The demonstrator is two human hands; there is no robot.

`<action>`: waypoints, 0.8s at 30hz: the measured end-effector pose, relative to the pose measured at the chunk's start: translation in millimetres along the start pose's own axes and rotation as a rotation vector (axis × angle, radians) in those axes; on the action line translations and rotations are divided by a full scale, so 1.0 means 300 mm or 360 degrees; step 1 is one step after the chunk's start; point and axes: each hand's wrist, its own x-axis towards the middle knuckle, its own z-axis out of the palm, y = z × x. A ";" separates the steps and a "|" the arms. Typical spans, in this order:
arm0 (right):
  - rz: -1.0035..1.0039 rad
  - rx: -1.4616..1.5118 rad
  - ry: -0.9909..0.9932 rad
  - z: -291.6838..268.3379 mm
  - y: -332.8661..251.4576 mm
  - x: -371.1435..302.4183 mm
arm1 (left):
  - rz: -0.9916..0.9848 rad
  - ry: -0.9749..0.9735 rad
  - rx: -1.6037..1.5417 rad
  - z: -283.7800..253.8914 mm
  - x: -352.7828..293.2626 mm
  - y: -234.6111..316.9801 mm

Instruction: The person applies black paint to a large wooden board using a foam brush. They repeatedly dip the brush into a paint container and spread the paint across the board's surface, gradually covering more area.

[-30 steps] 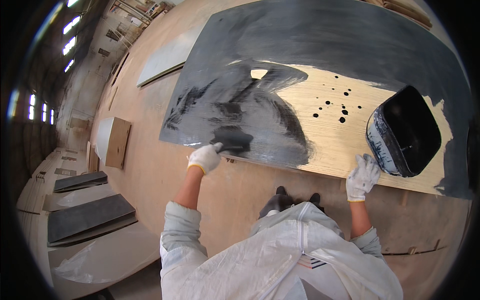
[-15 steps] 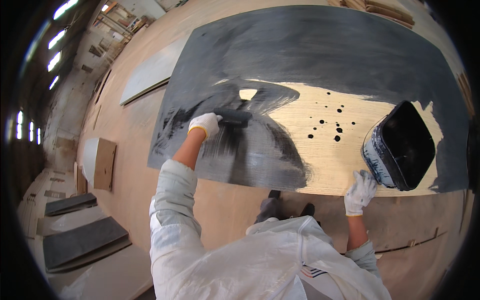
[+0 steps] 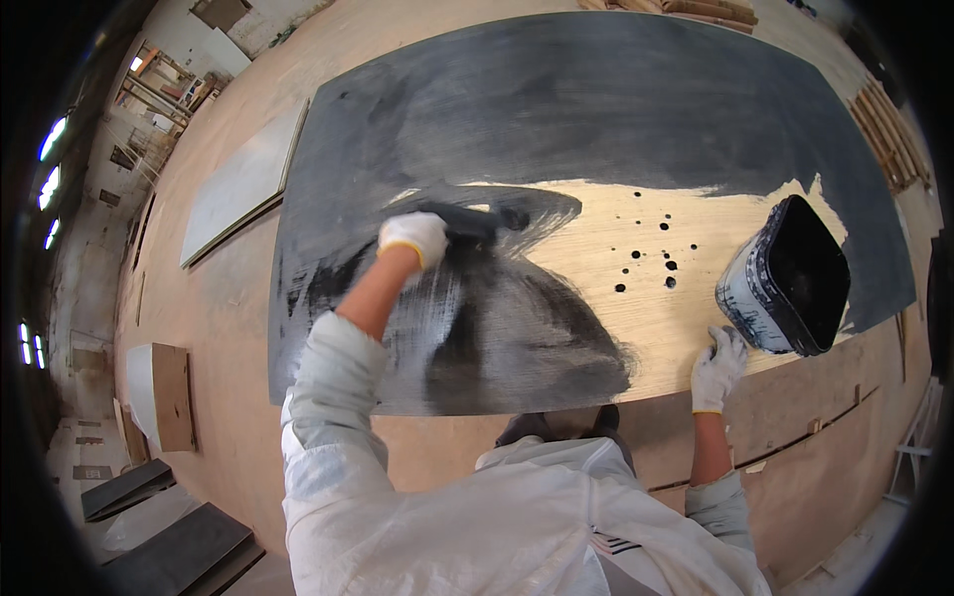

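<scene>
My left hand (image 3: 413, 240), in a white knit glove, is closed on a wide black paint-covered tool that looks like a brush (image 3: 467, 223). The brush is pressed to a large wooden panel (image 3: 556, 99), mostly coated black-grey, with dark wet streaks around it. A bare pale wood area (image 3: 596, 243) carries several black paint drops. On the panel's right stands a squarish bucket (image 3: 740, 298), its inside black and its wall smeared with paint. My gloved right hand (image 3: 718, 368) rests at the panel's front edge beside the bucket's base, fingers apart; whether they touch the bucket I cannot tell.
Beyond the panel's left side lies a grey board stack (image 3: 243, 189). A pale block (image 3: 159, 397) and dark panels (image 3: 179, 551) are at lower left. Wooden strips (image 3: 889, 134) lie at far right. My shoes (image 3: 606, 421) stand close to the panel's front edge.
My left hand and the brush have moved slightly farther up the panel, leaving fresh dark streaks below. The head view has shifted; my right hand stays by the bucket.
</scene>
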 end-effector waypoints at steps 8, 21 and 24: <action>0.0147 -0.0247 0.0074 0.029 -0.060 -0.005 | 0.0018 0.0095 -0.0049 -0.011 0.048 0.031; 0.0175 -0.0283 0.0082 0.027 -0.052 -0.004 | 0.0247 -0.0003 -0.0043 0.013 -0.144 0.087; 0.0193 -0.0226 0.0042 0.029 -0.066 0.000 | 0.0024 0.0056 -0.0141 0.038 -0.112 -0.053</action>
